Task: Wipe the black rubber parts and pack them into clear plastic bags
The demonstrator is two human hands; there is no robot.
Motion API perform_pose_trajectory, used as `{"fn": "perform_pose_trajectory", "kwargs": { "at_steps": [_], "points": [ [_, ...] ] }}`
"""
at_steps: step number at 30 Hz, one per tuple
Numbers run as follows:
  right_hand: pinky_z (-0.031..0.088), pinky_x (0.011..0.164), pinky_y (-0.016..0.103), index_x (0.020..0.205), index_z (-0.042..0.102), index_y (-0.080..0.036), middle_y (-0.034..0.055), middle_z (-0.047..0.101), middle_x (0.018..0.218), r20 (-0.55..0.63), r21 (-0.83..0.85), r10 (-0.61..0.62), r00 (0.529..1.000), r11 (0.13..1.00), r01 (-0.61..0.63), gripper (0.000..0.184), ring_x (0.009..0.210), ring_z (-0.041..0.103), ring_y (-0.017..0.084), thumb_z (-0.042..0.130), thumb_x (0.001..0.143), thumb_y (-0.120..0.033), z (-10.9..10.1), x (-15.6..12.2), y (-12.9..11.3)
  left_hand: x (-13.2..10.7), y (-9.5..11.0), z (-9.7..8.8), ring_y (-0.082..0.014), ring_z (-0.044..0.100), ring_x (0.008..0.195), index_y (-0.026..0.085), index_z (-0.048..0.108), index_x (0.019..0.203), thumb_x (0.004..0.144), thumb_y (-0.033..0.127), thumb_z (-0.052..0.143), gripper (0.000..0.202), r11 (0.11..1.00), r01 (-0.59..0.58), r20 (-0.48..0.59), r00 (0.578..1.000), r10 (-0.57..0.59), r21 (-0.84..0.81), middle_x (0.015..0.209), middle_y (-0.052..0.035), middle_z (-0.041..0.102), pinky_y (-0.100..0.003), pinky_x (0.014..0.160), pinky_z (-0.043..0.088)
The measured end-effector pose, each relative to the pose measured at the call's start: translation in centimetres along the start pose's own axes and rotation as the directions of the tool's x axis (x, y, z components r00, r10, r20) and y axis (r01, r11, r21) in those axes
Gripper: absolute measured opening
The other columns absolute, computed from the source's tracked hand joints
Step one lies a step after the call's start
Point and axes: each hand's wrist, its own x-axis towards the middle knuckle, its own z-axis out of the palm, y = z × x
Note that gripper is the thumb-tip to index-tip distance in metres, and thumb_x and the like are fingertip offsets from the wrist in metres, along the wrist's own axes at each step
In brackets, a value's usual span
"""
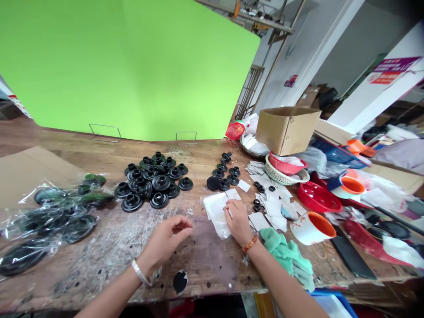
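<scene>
My left hand (170, 238) hovers over the bare front of the wooden table (198, 274), its fingers curled and a gap between thumb and forefinger, with nothing in it. My right hand (236, 218) rests on a small stack of clear plastic bags (215, 210), fingertips bent and closed on the top one near its edge. Beyond my left hand lies a heap of black round flanged parts (160, 182). A smaller group of black parts (232, 179) stands past the bags, one showing a flat dark disc face (213, 183).
Bagged black discs (43, 221) lie at the left. White paper squares (272, 207), a green cloth (286, 251), an orange-lined white cup (309, 229), a dark phone-like slab (353, 254) and red baskets (319, 196) crowd the right. A cardboard box (286, 130) and green board (132, 66) stand behind.
</scene>
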Motion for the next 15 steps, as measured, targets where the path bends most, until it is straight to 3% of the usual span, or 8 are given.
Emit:
{"fn": "perform_pose_trajectory", "kwargs": {
  "at_steps": [3,5,7,9,11,14,15],
  "points": [
    [0.042,0.093,0.042,0.093,0.059,-0.019,0.0130,0.058,0.111,-0.127,0.215,-0.096,0.987,0.969,0.122,0.020,0.109,0.051,0.023,0.040,0.091,-0.014,-0.8,-1.5,-0.6,1.2,-1.0,2.9,-0.0253,0.063,0.097,0.020,0.067,0.103,0.067,0.026,0.074,0.038,0.985,0.025,-0.023,0.999,-0.030,-0.173,0.105,-0.0097,0.069,-0.034,0.085,0.048],
    [0.044,0.093,0.042,0.096,0.057,-0.020,0.0127,0.057,0.114,-0.114,0.296,-0.158,0.981,0.937,0.185,0.018,0.110,0.052,0.022,0.041,0.091,-0.014,-1.2,-2.5,-1.3,2.1,-1.6,4.4,-0.0261,0.060,0.105,0.021,0.064,0.114,0.061,0.023,0.079,0.055,0.981,0.004,-0.029,1.000,-0.010,-0.195,0.119,-0.0101,0.064,-0.034,0.090,0.045],
    [0.046,0.093,0.040,0.099,0.056,-0.021,0.0121,0.057,0.115,-0.058,0.357,-0.213,0.975,0.908,0.220,0.018,0.110,0.053,0.021,0.041,0.091,-0.013,-1.5,-3.1,-1.9,2.7,-2.1,5.5,-0.0259,0.062,0.100,0.021,0.070,0.104,0.065,0.027,0.076,0.040,0.990,-0.019,-0.017,1.000,0.017,-0.136,0.112,-0.0087,0.068,-0.034,0.088,0.045],
    [0.045,0.095,0.039,0.103,0.055,-0.021,0.0120,0.057,0.116,-0.001,0.421,-0.203,0.979,0.888,0.184,0.018,0.113,0.053,0.021,0.041,0.092,-0.015,-1.4,-3.3,-2.1,3.1,-2.5,6.2,-0.0253,0.064,0.085,0.020,0.074,0.084,0.073,0.032,0.068,0.018,0.997,-0.026,-0.012,1.000,0.025,-0.068,0.090,-0.0074,0.073,-0.034,0.081,0.046],
    [0.044,0.097,0.039,0.116,0.050,-0.020,0.0129,0.054,0.121,0.068,0.475,-0.122,0.990,0.877,0.076,0.025,0.115,0.052,0.021,0.048,0.091,-0.021,-1.1,-3.3,-1.8,3.0,-2.4,6.6,-0.0250,0.063,0.078,0.020,0.074,0.073,0.076,0.035,0.064,0.018,0.999,-0.034,-0.030,0.999,0.033,-0.039,0.076,-0.0061,0.071,-0.033,0.077,0.046],
    [0.044,0.098,0.042,0.131,0.039,-0.019,0.0146,0.051,0.127,0.195,0.479,-0.040,0.980,0.876,-0.059,0.061,0.116,0.052,0.025,0.067,0.079,-0.033,-0.5,-3.3,-0.8,2.2,-1.1,6.7,-0.0242,0.061,0.084,0.021,0.071,0.069,0.077,0.035,0.064,0.018,0.995,-0.072,-0.089,0.994,0.066,-0.065,0.080,-0.0051,0.070,-0.031,0.079,0.044],
    [0.043,0.098,0.043,0.132,0.040,-0.019,0.0146,0.053,0.126,0.231,0.466,-0.045,0.972,0.882,-0.070,0.065,0.115,0.052,0.025,0.070,0.076,-0.034,-0.3,-3.3,-0.4,1.8,-0.4,6.6,-0.0230,0.061,0.082,0.021,0.070,0.070,0.078,0.035,0.063,0.018,0.991,-0.079,-0.108,0.992,0.068,-0.104,0.079,-0.0046,0.070,-0.030,0.078,0.044]
  ]
}}
